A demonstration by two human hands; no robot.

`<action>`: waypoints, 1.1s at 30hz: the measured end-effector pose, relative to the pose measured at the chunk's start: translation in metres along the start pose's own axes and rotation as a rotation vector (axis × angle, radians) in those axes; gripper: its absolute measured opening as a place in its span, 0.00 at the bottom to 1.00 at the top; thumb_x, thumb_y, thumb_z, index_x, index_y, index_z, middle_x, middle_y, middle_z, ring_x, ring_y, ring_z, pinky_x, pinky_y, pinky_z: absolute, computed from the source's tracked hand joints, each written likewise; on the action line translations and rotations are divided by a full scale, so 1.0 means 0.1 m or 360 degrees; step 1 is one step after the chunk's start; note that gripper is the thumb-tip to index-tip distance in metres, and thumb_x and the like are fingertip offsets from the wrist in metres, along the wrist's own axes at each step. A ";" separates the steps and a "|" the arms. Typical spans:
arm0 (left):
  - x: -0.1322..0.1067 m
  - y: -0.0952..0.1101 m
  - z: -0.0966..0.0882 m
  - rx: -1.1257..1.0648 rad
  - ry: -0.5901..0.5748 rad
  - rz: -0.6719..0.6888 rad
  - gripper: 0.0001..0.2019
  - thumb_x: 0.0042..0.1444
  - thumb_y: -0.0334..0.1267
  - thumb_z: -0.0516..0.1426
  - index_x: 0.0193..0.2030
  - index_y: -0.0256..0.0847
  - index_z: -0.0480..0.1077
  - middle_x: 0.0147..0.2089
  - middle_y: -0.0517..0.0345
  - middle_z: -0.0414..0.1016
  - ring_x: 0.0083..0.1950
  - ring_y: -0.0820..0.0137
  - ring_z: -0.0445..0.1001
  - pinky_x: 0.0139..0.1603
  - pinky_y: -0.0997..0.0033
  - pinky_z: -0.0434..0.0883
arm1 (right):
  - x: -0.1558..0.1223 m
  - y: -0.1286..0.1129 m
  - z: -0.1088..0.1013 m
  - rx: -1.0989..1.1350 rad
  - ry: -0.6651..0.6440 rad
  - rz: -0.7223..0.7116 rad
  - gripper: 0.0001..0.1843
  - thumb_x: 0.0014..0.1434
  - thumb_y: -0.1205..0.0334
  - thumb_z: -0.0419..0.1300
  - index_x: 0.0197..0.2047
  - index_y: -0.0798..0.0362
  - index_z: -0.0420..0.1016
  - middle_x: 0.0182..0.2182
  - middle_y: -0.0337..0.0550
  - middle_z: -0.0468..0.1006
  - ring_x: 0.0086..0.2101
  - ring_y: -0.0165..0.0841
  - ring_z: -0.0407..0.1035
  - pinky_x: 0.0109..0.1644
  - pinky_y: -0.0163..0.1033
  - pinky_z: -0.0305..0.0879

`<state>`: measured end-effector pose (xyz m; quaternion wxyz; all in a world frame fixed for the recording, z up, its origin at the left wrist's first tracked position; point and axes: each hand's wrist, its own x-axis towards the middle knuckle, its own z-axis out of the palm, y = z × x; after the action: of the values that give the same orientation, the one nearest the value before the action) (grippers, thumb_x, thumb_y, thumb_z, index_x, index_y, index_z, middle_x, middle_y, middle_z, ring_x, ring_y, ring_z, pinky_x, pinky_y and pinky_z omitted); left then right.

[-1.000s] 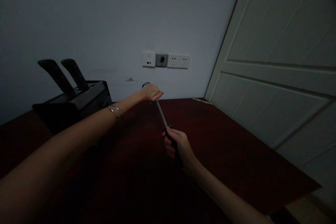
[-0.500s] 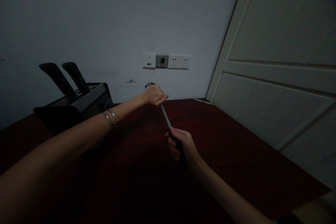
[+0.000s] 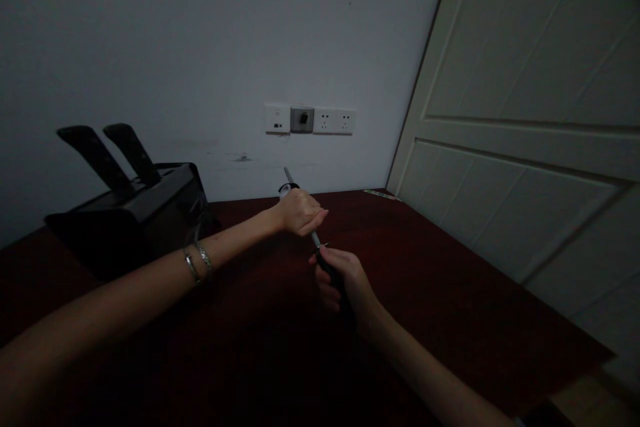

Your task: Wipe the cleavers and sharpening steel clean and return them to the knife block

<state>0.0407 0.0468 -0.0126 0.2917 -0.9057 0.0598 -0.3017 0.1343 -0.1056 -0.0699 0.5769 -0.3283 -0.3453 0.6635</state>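
My right hand [image 3: 345,283] is closed round the black handle of a honing steel [image 3: 316,239], whose slim grey rod points away toward the wall. My left hand [image 3: 299,211] is wrapped round the rod, close above the guard. Out of its far side sticks a small white piece with a black edge [image 3: 285,190]; most of it is hidden in the fingers, so its kind is unclear. The rod's tip shows beyond this piece. Two bracelets sit on my left wrist.
At the left stands a black knife block [image 3: 150,203] with two black-handled knives [image 3: 133,153] in it. Sockets and switches [image 3: 310,120] line the wall behind the dark red table [image 3: 425,280]. A pale panelled door [image 3: 520,147] is at the right. A thin strip [image 3: 381,194] lies at the back edge.
My left hand has slid down the rod toward the handle, with the white piece, baring the rod's tip. My right hand keeps its hold on the handle. The view has shifted slightly.
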 end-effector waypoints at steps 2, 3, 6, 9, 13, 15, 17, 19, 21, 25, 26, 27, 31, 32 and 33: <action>0.05 0.10 -0.01 -0.0034 0.0047 0.0035 0.19 0.57 0.33 0.41 0.15 0.40 0.57 0.14 0.59 0.62 0.16 0.74 0.59 0.21 0.70 0.53 | 0.00 -0.01 0.00 -0.0015 0.0010 -0.0031 0.14 0.50 0.52 0.59 0.29 0.56 0.67 0.13 0.29 0.61 0.09 0.19 0.48 0.08 0.26 0.47; 0.07 0.14 -0.01 -0.0049 0.0058 0.0047 0.19 0.56 0.33 0.41 0.15 0.40 0.57 0.14 0.59 0.62 0.16 0.74 0.59 0.21 0.69 0.53 | 0.00 -0.01 -0.01 -0.0023 0.0013 -0.0052 0.14 0.50 0.52 0.59 0.29 0.56 0.67 0.13 0.29 0.61 0.09 0.19 0.48 0.07 0.26 0.47; 0.11 0.22 0.00 -0.0094 0.0048 0.0050 0.18 0.55 0.32 0.41 0.15 0.41 0.56 0.15 0.59 0.62 0.18 0.73 0.60 0.22 0.67 0.53 | 0.00 -0.02 -0.02 -0.0037 0.0006 -0.0109 0.14 0.51 0.52 0.58 0.29 0.56 0.66 0.13 0.28 0.61 0.09 0.19 0.48 0.07 0.26 0.48; 0.12 0.22 0.03 -0.0120 -0.0032 0.0022 0.18 0.55 0.33 0.41 0.15 0.42 0.57 0.15 0.58 0.62 0.18 0.72 0.61 0.22 0.66 0.54 | 0.02 -0.01 -0.03 -0.0046 0.0028 -0.0137 0.15 0.50 0.51 0.58 0.29 0.55 0.66 0.13 0.28 0.61 0.09 0.19 0.48 0.08 0.26 0.49; 0.14 0.16 0.08 -0.0188 -0.0164 0.0057 0.17 0.54 0.34 0.42 0.17 0.42 0.59 0.17 0.56 0.64 0.20 0.71 0.62 0.23 0.66 0.56 | 0.03 0.03 -0.02 -0.0044 0.0109 -0.0180 0.15 0.50 0.50 0.58 0.29 0.54 0.65 0.13 0.27 0.60 0.09 0.19 0.48 0.08 0.25 0.48; 0.17 0.11 0.10 -0.0219 -0.0197 0.0091 0.16 0.54 0.35 0.42 0.17 0.42 0.59 0.17 0.55 0.65 0.20 0.70 0.62 0.24 0.66 0.56 | 0.04 0.04 -0.02 -0.0038 0.0134 -0.0203 0.16 0.50 0.50 0.59 0.29 0.54 0.64 0.13 0.27 0.60 0.09 0.19 0.48 0.07 0.25 0.47; 0.19 0.05 0.12 -0.0225 -0.0255 0.0086 0.16 0.54 0.36 0.42 0.17 0.42 0.59 0.18 0.55 0.66 0.20 0.70 0.62 0.24 0.66 0.57 | 0.04 0.04 -0.01 -0.0023 0.0147 -0.0209 0.16 0.49 0.49 0.59 0.29 0.54 0.64 0.13 0.27 0.59 0.09 0.19 0.47 0.08 0.25 0.47; 0.19 -0.03 0.12 -0.0218 -0.0324 0.0052 0.16 0.54 0.36 0.42 0.18 0.42 0.60 0.19 0.54 0.66 0.20 0.71 0.62 0.25 0.67 0.58 | 0.03 0.04 0.00 -0.0004 0.0150 -0.0201 0.17 0.48 0.49 0.60 0.29 0.55 0.64 0.13 0.27 0.60 0.10 0.18 0.47 0.08 0.25 0.47; 0.16 -0.14 0.11 -0.0202 -0.0339 0.0025 0.16 0.54 0.36 0.41 0.18 0.42 0.59 0.19 0.54 0.67 0.20 0.70 0.63 0.25 0.67 0.58 | 0.02 0.05 0.01 0.0005 0.0146 -0.0187 0.17 0.48 0.48 0.60 0.29 0.55 0.64 0.13 0.27 0.60 0.10 0.18 0.48 0.08 0.25 0.47; 0.04 -0.42 0.09 -0.0181 -0.0318 -0.0054 0.17 0.54 0.37 0.40 0.16 0.42 0.57 0.17 0.54 0.66 0.19 0.70 0.62 0.25 0.67 0.58 | -0.01 0.08 0.05 -0.0004 0.0126 -0.0128 0.18 0.47 0.47 0.60 0.29 0.54 0.64 0.14 0.27 0.60 0.10 0.18 0.48 0.08 0.25 0.46; 0.01 -0.49 0.08 -0.0181 -0.0328 -0.0083 0.17 0.54 0.37 0.40 0.16 0.42 0.57 0.17 0.55 0.65 0.19 0.70 0.61 0.25 0.67 0.57 | -0.02 0.09 0.06 -0.0006 0.0117 -0.0110 0.18 0.48 0.47 0.60 0.29 0.54 0.64 0.14 0.27 0.60 0.10 0.18 0.48 0.08 0.25 0.46; -0.03 -0.56 0.07 -0.0179 -0.0341 -0.0113 0.18 0.54 0.37 0.40 0.16 0.42 0.56 0.17 0.55 0.65 0.18 0.71 0.61 0.25 0.68 0.57 | -0.03 0.11 0.06 -0.0004 0.0108 -0.0089 0.18 0.48 0.47 0.60 0.29 0.54 0.65 0.14 0.27 0.60 0.10 0.18 0.49 0.09 0.25 0.46; -0.17 -0.79 0.04 -0.0156 -0.0390 -0.0253 0.19 0.55 0.38 0.40 0.15 0.42 0.57 0.16 0.54 0.64 0.18 0.71 0.60 0.25 0.69 0.57 | -0.05 0.15 0.07 0.0020 0.0080 -0.0008 0.17 0.49 0.48 0.60 0.29 0.54 0.65 0.14 0.28 0.60 0.10 0.18 0.49 0.09 0.25 0.45; -0.19 -0.84 0.04 -0.0151 -0.0401 -0.0297 0.19 0.55 0.38 0.40 0.15 0.41 0.57 0.16 0.54 0.64 0.18 0.71 0.61 0.25 0.69 0.57 | -0.05 0.16 0.07 0.0028 0.0078 0.0006 0.17 0.49 0.48 0.60 0.29 0.54 0.65 0.14 0.28 0.60 0.10 0.18 0.49 0.09 0.25 0.45; -0.21 -0.88 0.03 -0.0147 -0.0410 -0.0346 0.19 0.55 0.38 0.40 0.15 0.41 0.58 0.16 0.54 0.65 0.19 0.71 0.61 0.25 0.69 0.57 | -0.05 0.17 0.07 0.0036 0.0075 0.0018 0.17 0.49 0.48 0.60 0.29 0.54 0.65 0.14 0.28 0.60 0.10 0.18 0.49 0.09 0.25 0.45</action>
<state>0.0198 0.1269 0.0244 0.2206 -0.9505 -0.0626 -0.2098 0.1206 -0.1132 -0.0799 0.5848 -0.3392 -0.3223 0.6626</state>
